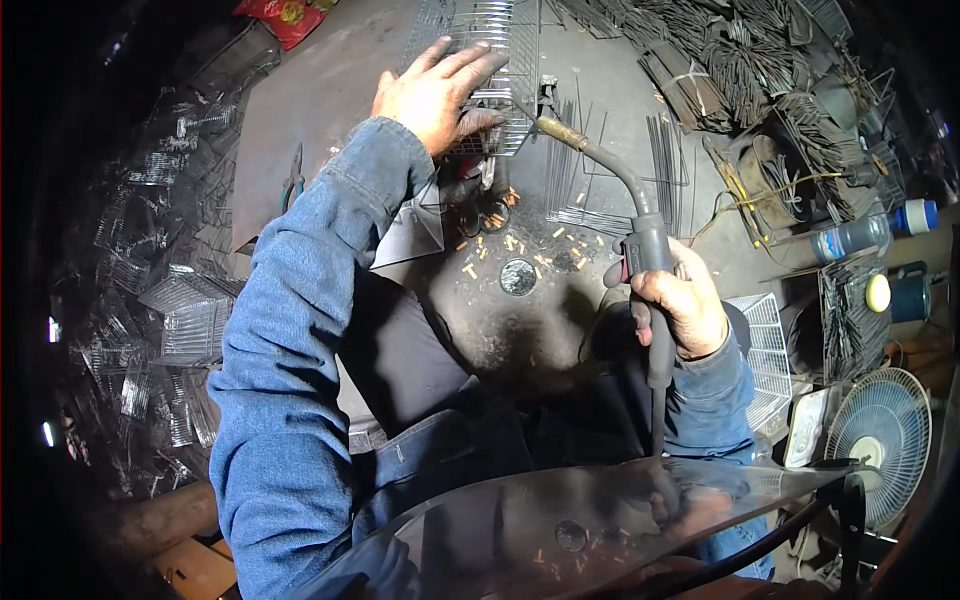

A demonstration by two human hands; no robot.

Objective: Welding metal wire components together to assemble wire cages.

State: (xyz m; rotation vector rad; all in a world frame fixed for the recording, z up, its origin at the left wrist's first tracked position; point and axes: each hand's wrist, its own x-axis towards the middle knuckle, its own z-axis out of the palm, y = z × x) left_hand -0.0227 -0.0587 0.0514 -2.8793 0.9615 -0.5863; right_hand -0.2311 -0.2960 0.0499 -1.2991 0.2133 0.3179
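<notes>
A wire basket of shiny thin rods stands at the top middle, partly hidden by my left hand. That hand rests on its side with the fingers stretched out and the thumb apart. My right hand is wrapped round the grey handle of a welding torch. The torch's bent neck reaches up and left, its brassy nozzle close to the basket's lower right corner. Pliers with blue handles lie on the metal sheet to the left of my left wrist.
Loose wire rods lie right of the basket, with bundled rods beyond. Cigarette butts litter the floor around a small round tin. A fan and a bottle stand right. A clear visor crosses the lower view.
</notes>
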